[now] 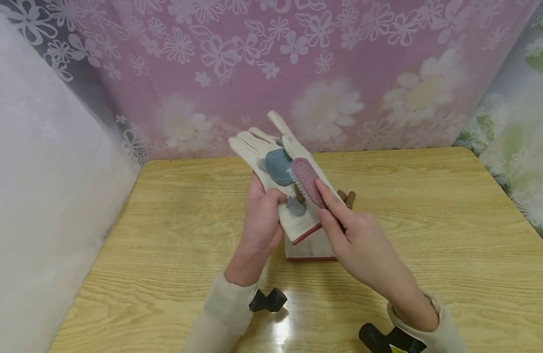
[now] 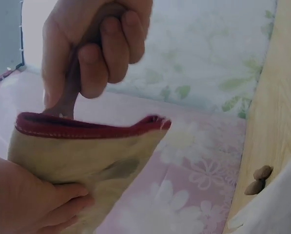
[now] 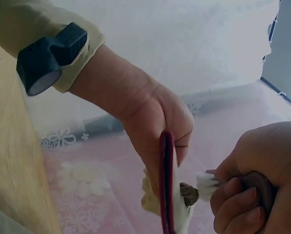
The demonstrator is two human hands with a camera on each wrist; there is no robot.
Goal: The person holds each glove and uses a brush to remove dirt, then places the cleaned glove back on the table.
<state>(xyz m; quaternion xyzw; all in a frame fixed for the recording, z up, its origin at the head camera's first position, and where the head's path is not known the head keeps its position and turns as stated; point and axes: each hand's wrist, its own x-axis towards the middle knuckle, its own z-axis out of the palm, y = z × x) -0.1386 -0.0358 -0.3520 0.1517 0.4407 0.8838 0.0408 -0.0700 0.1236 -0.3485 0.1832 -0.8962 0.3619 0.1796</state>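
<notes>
Spreads as a wood-grained table point(image 1: 165, 245) with a rounded far right corner. Carries a red-trimmed glove point(image 1: 310, 250) inside the side edges and, beyond its cuff toward the far edge, two brown lumps point(image 1: 350, 199).

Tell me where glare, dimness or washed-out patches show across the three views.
Head view: white glare on the glossy yellow wood-grain table, bottom centre; left wrist view: dim, the cream cloth glove with red hem looking soft and dull; right wrist view: dim foreground, the pale white backdrop nearly washed out at upper right.
</notes>
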